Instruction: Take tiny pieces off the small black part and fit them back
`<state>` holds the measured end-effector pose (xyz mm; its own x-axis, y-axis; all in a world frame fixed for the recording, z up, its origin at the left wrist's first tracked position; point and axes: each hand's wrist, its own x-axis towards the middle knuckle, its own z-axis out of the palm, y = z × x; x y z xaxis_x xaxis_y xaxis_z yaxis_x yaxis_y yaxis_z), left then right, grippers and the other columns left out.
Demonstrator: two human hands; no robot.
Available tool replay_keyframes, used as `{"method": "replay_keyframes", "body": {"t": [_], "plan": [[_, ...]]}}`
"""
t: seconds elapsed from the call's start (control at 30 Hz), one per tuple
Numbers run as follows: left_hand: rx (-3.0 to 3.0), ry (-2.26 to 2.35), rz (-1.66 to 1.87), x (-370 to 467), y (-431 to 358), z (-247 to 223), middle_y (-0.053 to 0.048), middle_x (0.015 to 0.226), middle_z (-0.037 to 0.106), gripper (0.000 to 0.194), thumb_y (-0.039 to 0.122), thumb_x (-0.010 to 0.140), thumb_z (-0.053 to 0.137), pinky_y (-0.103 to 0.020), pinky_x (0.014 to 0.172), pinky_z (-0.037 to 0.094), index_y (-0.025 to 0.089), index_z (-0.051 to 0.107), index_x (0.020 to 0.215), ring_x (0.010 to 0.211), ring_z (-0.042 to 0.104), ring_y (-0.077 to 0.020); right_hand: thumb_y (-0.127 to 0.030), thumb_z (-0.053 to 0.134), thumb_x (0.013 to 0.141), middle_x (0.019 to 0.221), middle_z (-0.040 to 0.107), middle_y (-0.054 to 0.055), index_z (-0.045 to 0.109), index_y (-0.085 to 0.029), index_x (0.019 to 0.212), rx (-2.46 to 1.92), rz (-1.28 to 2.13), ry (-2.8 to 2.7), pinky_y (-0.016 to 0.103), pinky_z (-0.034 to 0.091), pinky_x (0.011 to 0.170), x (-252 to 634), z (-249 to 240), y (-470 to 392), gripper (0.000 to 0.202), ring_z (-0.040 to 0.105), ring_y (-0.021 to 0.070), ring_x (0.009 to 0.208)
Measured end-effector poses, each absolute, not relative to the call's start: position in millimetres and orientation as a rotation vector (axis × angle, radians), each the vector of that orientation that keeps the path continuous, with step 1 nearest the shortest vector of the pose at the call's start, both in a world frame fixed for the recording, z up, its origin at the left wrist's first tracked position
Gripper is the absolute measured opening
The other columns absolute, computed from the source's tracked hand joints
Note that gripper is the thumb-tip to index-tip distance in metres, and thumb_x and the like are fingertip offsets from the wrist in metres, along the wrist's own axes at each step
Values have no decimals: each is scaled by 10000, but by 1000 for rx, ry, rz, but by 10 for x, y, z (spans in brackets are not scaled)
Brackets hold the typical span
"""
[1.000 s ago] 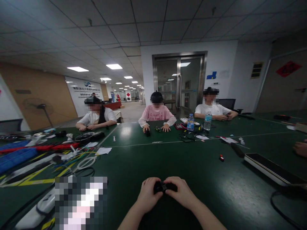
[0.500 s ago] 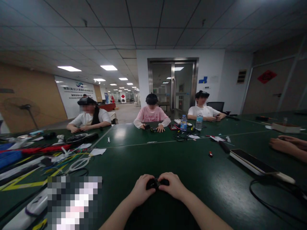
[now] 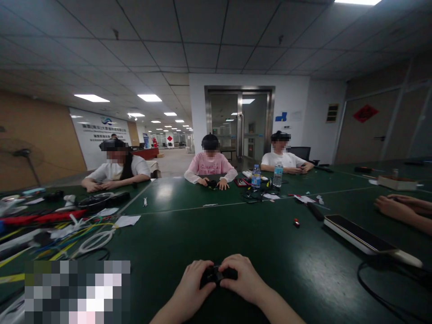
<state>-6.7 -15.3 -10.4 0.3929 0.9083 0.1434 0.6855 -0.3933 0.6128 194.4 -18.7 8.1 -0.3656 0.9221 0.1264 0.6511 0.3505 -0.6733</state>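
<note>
Both hands are shown over the green tabletop, with a small black object pinched between them. Over the past second the view has been swung to the right: the table items are displaced leftward in the frame, and a co-worker's hands, earlier cut off by the right edge, are now more fully shown. The two-handed hold is essentially unaltered — by inference, the same handling is being continued.

The near end of the grip is formed by thumbs, the far side by curled fingers. One end of the object is enclosed by the left hand, the other by the right hand; both are closed about it, and only its middle is left exposed between the thumbs. Whether the tabletop is touched by the object cannot be told — its underside is hidden.
</note>
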Motion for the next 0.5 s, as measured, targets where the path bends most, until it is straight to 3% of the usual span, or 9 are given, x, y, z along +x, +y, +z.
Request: {"method": "replay_keyframes", "body": {"t": [0.2, 0.5], "plan": [[2216, 1347, 608, -57, -194, -46, -63, 1156, 559, 492, 282, 703, 602, -369, 944, 331, 239, 498, 1182, 1067, 469, -245, -300, 662, 702, 1051, 629, -23, 655, -316, 904, -1347, 731, -2142, 374, 329, 939, 1950, 53, -175, 203, 527, 222, 1035], [2209, 1348, 601, -37, -207, 9, -36, 1096, 578, 394, 268, 703, 623, -349, 911, 346, 258, 551, 1090, 1031, 483, -225, -302, 663, 706, 1087, 628, 3, 664, -316, 903, -1322, 696, -2166, 392, 333, 938, 1956, -13, -122, 197, 524, 227, 1056]]}}
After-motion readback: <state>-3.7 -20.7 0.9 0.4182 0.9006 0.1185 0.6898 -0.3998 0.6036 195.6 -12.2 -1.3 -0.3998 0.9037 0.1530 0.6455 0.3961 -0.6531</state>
